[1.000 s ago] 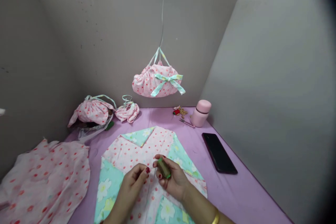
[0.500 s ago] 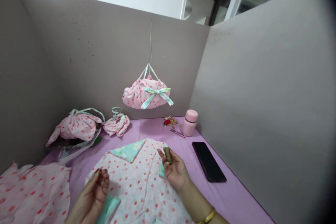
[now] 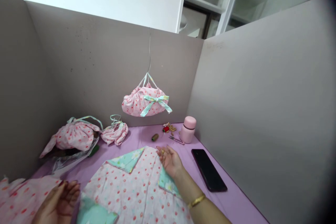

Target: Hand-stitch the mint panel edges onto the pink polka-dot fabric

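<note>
My left hand is at the lower left with curled fingers and the thumb meeting the index finger. Anything pinched there is too small to make out. My right hand is open and holds nothing, above the far right part of the dotted pink cloth. Mint floral fabric shows at that cloth's folded corners. Just beyond my right hand, an olive-green thread spool lies on its side on the purple tablecloth.
A dotted pink bag with a mint bow hangs from a wire. Pink-handled thread snips, a red spool, a pink flask and a black phone are at right. More pink bags and cloth are at left.
My right hand has let go of the olive-green thread spool, which now lies on the tablecloth beyond the hand. My left hand has moved left and lower. The view has tilted up slightly.
</note>
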Demonstrator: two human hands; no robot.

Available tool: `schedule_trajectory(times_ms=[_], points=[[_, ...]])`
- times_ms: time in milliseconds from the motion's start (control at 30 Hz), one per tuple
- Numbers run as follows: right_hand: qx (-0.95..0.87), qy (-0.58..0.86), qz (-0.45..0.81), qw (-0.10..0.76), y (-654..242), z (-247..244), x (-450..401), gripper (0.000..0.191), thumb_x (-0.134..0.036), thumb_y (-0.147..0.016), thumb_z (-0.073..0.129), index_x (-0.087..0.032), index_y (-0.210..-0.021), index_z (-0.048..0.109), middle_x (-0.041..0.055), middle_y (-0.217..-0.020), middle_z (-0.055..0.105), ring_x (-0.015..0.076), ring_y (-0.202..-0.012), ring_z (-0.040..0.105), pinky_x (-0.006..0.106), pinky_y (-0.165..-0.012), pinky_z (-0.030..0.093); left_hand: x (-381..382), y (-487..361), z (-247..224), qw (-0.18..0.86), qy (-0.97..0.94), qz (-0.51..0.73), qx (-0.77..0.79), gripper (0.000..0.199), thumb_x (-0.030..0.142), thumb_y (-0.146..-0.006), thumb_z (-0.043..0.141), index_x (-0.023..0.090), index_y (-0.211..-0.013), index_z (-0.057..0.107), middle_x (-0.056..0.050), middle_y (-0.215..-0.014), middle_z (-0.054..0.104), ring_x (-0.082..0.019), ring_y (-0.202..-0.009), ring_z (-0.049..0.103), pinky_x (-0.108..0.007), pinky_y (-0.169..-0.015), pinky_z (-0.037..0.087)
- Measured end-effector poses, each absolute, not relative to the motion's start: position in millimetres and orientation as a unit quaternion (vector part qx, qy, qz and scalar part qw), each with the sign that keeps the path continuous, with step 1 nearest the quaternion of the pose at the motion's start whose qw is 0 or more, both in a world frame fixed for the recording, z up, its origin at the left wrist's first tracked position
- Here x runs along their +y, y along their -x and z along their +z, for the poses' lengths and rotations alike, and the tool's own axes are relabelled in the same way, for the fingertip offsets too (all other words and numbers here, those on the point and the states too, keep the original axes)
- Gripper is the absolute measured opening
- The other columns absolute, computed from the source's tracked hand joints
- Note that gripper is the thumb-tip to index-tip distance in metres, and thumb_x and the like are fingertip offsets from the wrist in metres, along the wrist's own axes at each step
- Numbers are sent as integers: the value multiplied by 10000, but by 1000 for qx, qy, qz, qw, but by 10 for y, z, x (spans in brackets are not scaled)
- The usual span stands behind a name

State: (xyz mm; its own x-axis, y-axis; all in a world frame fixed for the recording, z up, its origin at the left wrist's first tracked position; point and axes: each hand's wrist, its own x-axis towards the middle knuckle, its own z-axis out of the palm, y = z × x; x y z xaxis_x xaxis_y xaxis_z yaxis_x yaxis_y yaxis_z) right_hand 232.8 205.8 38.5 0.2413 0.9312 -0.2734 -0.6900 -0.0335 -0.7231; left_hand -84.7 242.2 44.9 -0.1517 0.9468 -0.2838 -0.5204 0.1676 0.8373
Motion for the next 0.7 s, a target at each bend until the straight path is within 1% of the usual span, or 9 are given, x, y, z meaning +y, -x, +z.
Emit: schedule_trajectory(times_ms=[100, 133, 167, 233, 333, 400, 467, 567, 700], points=[[-240, 436, 557, 665, -1919, 388, 1787, 263, -261, -833, 546, -182, -1081, 508, 30, -974, 572, 83, -585, 588, 175, -447, 412, 2195, 622, 473, 635, -334, 536, 444, 184, 194, -547, 737, 217, -698, 635, -1, -805, 707, -156, -544, 611, -217, -492, 533], [-278, 442, 551, 651, -1772, 406, 1690, 282, -258, -799, 575, -191, -1068, 523, 34, -989, 571, 83, -568, 597, 159, -414, 377, 2094, 529, 490, 600, -463, 485, 437, 161, 238, -575, 733, 222, -710, 648, -13, -866, 680, -162, -585, 607, -211, -483, 506], [-317, 447, 548, 632, -1632, 433, 1595, 271, -264, -774, 591, -183, -1031, 554, 42, -998, 573, 89, -570, 604, 157, -409, 367, 1991, 439, 507, 550, -580, 445, 403, 89, 271, -624, 706, 229, -680, 650, -17, -848, 652, -171, -626, 599, -216, -510, 490], [-390, 456, 545, 585, -1404, 505, 1421, 240, -270, -749, 602, -183, -972, 602, 40, -962, 590, 89, -544, 586, 163, -408, 363, 1811, 291, 537, 451, -737, 380, 331, 97, 285, -742, 598, 242, -664, 636, -22, -742, 592, -192, -700, 574, -245, -620, 463], [-479, 470, 526, 523, -1251, 607, 1243, 178, -275, -791, 546, -169, -893, 648, 4, -714, 601, 93, -548, 544, 189, -497, 400, 1651, 182, 565, 374, -816, 328, 296, 116, 248, -821, 495, 244, -785, 605, -31, -758, 554, -188, -721, 551, -264, -666, 432], [-515, 488, 503, 493, -1270, 647, 1190, 199, -269, -820, 494, -156, -854, 653, -27, -563, 533, 88, -482, 487, 190, -474, 375, 1610, 173, 579, 352, -833, 314, 290, 145, 233, -849, 443, 228, -778, 569, -34, -760, 543, -184, -728, 543, -267, -673, 419], [-538, 516, 469, 473, -1342, 670, 1171, 179, -237, -804, 497, -146, -765, 646, -49, -501, 461, 77, -430, 407, 186, -432, 316, 1595, 185, 593, 345, -840, 301, 291, 168, 227, -865, 403, 217, -757, 531, -32, -754, 538, -178, -715, 533, -265, -662, 408], [-570, 557, 399, 453, -1457, 695, 1162, 152, -161, -748, 543, -152, -607, 601, -55, -495, 429, 79, -470, 372, 198, -470, 271, 1587, 199, 608, 346, -839, 291, 301, 169, 229, -865, 391, 214, -746, 509, -25, -743, 543, -175, -701, 520, -267, -659, 395], [-606, 581, 336, 426, -1542, 684, 1142, 173, -146, -756, 531, -178, -592, 577, -49, -512, 464, 101, -503, 409, 218, -515, 278, 1589, 185, 578, 359, -832, 277, 319, 175, 233, -850, 402, 210, -729, 526, -13, -713, 544, -172, -678, 511, -265, -646, 385]])
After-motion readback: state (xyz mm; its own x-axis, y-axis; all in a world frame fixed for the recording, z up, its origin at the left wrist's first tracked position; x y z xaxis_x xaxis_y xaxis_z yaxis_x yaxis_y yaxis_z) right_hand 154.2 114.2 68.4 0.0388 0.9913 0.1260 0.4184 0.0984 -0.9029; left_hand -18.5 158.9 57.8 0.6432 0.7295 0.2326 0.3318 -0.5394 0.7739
